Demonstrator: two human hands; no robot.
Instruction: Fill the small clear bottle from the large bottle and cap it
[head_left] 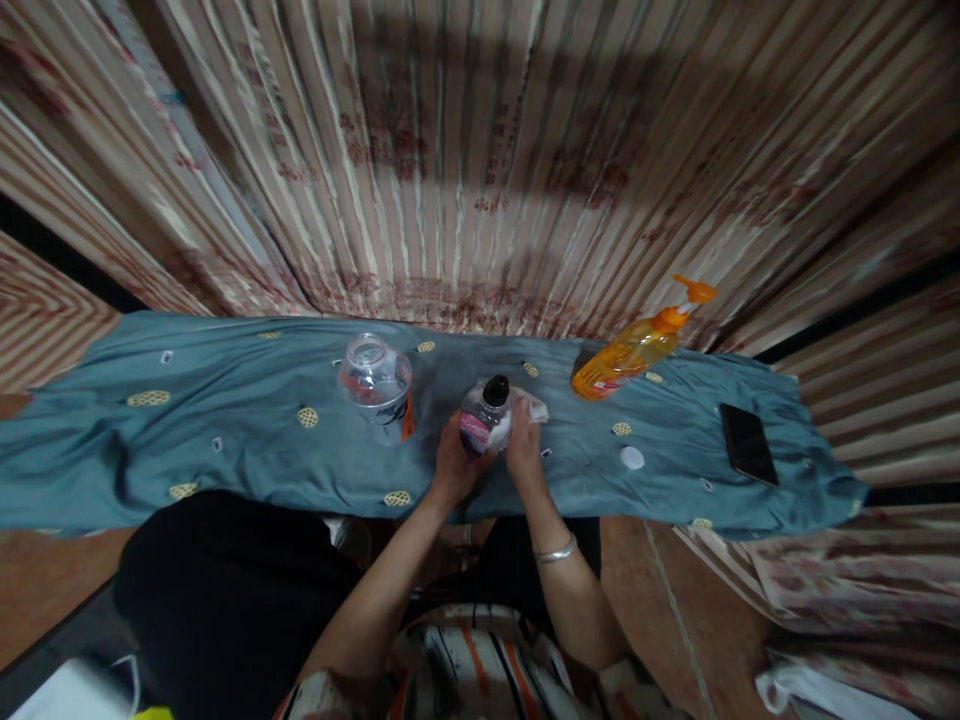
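A clear bottle [475, 428] with a black cap and a pink label stands on the cloth-covered table in front of me. My left hand [455, 465] is wrapped round its left and near side. On its right side my right hand [523, 440] presses a crumpled white tissue [534, 405] against the bottle; the fingertips are partly hidden by it. To the left stands a clear plastic cup [379, 385] with a domed lid and orange and dark print. An orange pump bottle [628, 355] of yellow-orange liquid is farther right.
A blue-green cloth [247, 430] with yellow pineapple prints covers the narrow table. A white round disc [632, 457] and a black phone [748, 443] lie on its right part. Pleated curtains [465, 150] hang right behind the table and at both sides.
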